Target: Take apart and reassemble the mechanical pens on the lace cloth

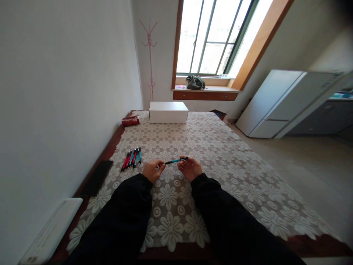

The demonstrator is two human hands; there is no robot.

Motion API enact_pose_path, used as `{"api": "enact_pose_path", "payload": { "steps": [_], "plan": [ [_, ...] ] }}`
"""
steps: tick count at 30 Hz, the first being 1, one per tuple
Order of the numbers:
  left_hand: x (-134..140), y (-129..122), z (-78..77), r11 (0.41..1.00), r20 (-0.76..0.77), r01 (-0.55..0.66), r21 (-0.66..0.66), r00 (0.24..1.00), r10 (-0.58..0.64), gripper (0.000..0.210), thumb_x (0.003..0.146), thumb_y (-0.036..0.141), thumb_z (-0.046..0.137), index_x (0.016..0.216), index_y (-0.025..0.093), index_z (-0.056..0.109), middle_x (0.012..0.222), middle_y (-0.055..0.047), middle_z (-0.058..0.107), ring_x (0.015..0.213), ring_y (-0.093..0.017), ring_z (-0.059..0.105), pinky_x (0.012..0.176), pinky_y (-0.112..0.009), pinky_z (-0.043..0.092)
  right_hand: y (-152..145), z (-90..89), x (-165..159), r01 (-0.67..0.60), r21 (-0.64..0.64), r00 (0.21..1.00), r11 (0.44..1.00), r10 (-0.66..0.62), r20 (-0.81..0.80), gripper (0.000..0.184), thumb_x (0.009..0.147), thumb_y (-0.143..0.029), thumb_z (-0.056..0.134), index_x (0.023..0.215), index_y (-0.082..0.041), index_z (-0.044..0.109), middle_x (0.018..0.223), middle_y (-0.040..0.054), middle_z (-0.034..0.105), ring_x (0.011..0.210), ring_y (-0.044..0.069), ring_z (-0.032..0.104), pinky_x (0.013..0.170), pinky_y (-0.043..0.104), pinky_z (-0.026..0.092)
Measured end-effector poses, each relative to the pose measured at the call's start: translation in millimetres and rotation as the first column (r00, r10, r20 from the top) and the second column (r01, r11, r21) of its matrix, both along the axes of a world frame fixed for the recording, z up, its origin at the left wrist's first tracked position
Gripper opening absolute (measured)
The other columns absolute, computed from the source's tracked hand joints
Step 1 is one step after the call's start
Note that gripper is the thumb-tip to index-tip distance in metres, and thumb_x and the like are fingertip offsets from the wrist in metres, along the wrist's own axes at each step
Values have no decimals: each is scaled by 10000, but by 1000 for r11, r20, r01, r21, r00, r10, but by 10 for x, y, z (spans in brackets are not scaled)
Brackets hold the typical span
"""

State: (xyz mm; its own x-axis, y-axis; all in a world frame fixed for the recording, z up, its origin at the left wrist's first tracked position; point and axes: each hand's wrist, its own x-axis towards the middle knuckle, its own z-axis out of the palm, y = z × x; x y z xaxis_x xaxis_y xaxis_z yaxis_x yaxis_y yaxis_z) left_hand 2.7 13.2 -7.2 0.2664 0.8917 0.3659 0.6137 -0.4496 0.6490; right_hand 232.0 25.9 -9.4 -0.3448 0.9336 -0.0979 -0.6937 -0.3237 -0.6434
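A teal and black pen [174, 161] is held level between my two hands, just above the lace tablecloth [168, 197]. My left hand [153, 170] pinches its black left end between thumb and fingers. At the other end, my right hand [190, 168] has its fingers closed around the black tip. To the left of my left hand lies a row of several pens [131, 159], some red and black, some teal and black, side by side on the cloth.
Along the left edge lie a dark flat slab [97, 178] and a white flat object [52, 230]. A white box [168, 112] stands at the table's far end, with a red packet [130, 121] to its left. Beyond are a pink coat stand [150, 55] and a fridge [271, 103].
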Motion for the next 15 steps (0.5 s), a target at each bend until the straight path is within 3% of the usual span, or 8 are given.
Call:
{"api": "enact_pose_path", "payload": {
  "steps": [5,9,12,15],
  "plan": [
    [4,-4,11,999,-6,-38,27,999,38,179,879,361,557,870,209,651,844,-29,689,769,-151,624,689,-256,488,19,-8,-18,10,13,999,1000,-10,45,372,817,-470,529,921,-164,713,688,61,666,661,181,602,625,319,502],
    [1,2,6,997,0,-66,51,998,66,173,874,352,569,865,204,657,828,-28,691,778,-158,626,718,-270,489,51,-61,-60,79,108,975,991,-99,197,523,805,-643,504,862,-169,717,629,51,632,573,164,558,543,298,454],
    [-9,24,-15,991,22,-110,80,994,109,169,862,343,582,878,195,660,852,-36,689,820,-171,624,777,-294,486,71,-112,-68,114,212,918,971,-185,352,405,734,-569,654,837,-182,710,611,24,632,531,139,538,513,271,415],
    [-34,58,-14,978,51,-187,92,982,183,168,853,339,584,904,196,656,884,-41,687,878,-192,616,836,-327,476,93,-138,-27,16,304,832,953,-182,525,345,696,-485,713,879,-192,701,677,23,682,555,136,566,536,265,421]
  ]
}}
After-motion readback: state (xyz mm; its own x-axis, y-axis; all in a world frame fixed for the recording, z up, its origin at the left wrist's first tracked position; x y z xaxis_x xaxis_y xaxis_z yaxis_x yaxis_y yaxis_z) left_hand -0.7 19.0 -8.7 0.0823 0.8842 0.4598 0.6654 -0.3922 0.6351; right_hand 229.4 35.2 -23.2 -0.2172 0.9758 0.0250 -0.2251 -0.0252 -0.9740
